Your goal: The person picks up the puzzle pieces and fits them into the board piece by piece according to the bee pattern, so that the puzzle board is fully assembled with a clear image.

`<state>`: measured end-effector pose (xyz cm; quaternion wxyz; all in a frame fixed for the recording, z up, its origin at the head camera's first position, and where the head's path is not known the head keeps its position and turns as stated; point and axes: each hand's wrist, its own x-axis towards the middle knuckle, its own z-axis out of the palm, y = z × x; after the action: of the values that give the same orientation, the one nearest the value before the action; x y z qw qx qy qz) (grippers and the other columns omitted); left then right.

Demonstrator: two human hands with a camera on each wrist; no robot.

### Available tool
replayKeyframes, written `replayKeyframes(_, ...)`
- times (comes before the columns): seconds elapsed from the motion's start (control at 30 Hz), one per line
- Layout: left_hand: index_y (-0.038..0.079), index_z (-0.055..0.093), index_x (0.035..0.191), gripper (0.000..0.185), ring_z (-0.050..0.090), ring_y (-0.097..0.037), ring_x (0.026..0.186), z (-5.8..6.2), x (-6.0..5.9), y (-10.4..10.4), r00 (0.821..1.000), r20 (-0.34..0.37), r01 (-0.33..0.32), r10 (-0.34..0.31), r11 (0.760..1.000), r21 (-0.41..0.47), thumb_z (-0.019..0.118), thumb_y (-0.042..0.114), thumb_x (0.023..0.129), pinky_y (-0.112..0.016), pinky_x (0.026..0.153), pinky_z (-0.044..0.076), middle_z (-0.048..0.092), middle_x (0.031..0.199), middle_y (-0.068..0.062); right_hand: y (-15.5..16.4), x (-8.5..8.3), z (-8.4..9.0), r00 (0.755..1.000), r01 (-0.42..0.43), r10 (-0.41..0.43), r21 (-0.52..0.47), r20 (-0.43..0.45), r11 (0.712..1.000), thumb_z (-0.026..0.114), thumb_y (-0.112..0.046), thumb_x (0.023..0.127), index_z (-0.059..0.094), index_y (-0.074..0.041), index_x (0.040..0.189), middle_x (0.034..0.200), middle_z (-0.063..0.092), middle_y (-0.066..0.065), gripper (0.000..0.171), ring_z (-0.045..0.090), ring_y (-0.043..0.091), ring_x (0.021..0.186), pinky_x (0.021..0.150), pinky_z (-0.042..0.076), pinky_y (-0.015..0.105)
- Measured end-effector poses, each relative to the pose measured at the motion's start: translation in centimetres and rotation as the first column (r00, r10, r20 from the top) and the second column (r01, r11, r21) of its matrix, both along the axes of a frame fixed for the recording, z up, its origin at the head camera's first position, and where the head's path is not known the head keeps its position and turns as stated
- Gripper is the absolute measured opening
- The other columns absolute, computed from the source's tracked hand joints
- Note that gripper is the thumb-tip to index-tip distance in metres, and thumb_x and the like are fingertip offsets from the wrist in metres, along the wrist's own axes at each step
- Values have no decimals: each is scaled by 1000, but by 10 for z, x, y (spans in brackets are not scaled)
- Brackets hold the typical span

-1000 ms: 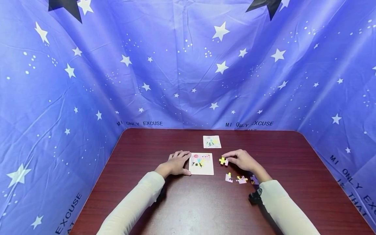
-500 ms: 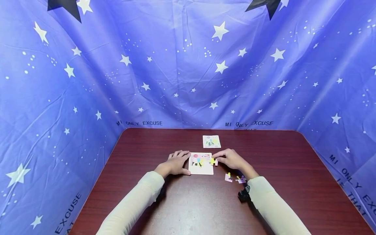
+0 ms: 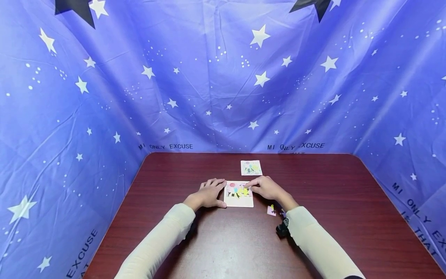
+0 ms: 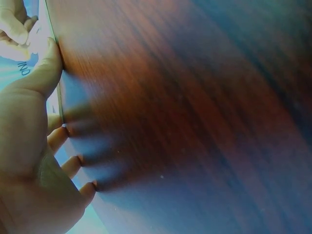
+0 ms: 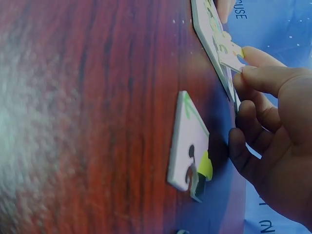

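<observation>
Head view: right hand [image 3: 266,188] pinching yellow piece [image 5: 230,55] over puzzle board [image 3: 239,194], not yet seated. Left hand [image 3: 208,193] flat, steadying board edge. Loose pieces [image 3: 271,210] left on tabletop [image 3: 216,240]; roughly midway.

I see a dark red wooden tabletop [image 3: 331,217] with blue star-printed cloth [image 3: 223,85] hung round its left, far and right sides. A small picture card [image 3: 251,167] lies flat near the far edge.

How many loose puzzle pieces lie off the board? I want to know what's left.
1 shows plainly: a loose piece by the right wrist. Another, partly hidden, seems to lie beside it; the sleeve may cover more.
</observation>
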<state>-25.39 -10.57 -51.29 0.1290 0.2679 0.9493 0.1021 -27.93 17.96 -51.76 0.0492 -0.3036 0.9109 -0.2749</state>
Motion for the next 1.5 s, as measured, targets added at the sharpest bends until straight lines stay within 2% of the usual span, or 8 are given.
replayKeyframes(0.17,9,34,159,97,28,-42,151,-1,0,-1,1000,4,-3,3,1000,8,75,55,85,-63,114,30,33,165,-9,-6,1,0,999,-14,14,-4,-36,1000,64,-11,96,81,-19,111,108,79,0,24,61,6,85,80,51,30)
replayKeyframes(0.47,11,34,160,97,29,-41,152,2,1,-1,1000,6,2,-2,1000,4,74,58,84,-62,114,31,34,165,-6,-11,1,-4,997,-26,28,26,-69,999,63,-9,95,81,-21,110,100,78,-3,26,58,3,79,75,50,26)
replayKeyframes(0.7,11,33,160,98,28,-40,152,3,1,-1,1000,14,0,0,1000,2,74,59,85,-62,115,30,32,166,-6,-8,3,-5,999,-27,28,9,-46,1000,69,-15,94,81,-19,112,97,75,-3,22,65,9,87,79,51,28)
replayKeyframes(0.87,11,33,160,98,28,-40,152,2,0,-1,1000,11,-4,4,1000,-1,74,59,84,-62,115,30,32,166,-6,-8,4,-5,999,-33,34,18,-12,999,74,-20,92,80,-21,115,92,70,-6,23,58,5,82,74,47,25)
replayKeyframes(1.03,12,33,160,98,28,-40,152,2,1,-1,1000,13,-6,6,1000,1,74,59,84,-61,115,30,32,166,-5,-8,3,-6,999,-43,44,23,-16,999,76,-19,91,80,-21,116,84,64,-7,26,51,4,75,69,44,23)
replayKeyframes(1.33,11,32,160,97,27,-40,153,1,0,-1,1000,22,-7,7,1000,0,74,57,85,-61,116,28,31,166,-7,-10,3,-7,1000,-5,4,47,13,999,76,-19,90,80,-23,114,86,64,-9,24,51,2,75,71,44,23)
replayKeyframes(1.5,12,33,160,97,27,-38,153,1,0,-1,1000,16,-5,5,1000,-7,74,58,85,-60,116,29,32,166,-6,-10,4,-7,1000,-15,14,48,22,999,76,-18,91,81,-22,113,86,64,-7,23,51,3,75,71,44,24)
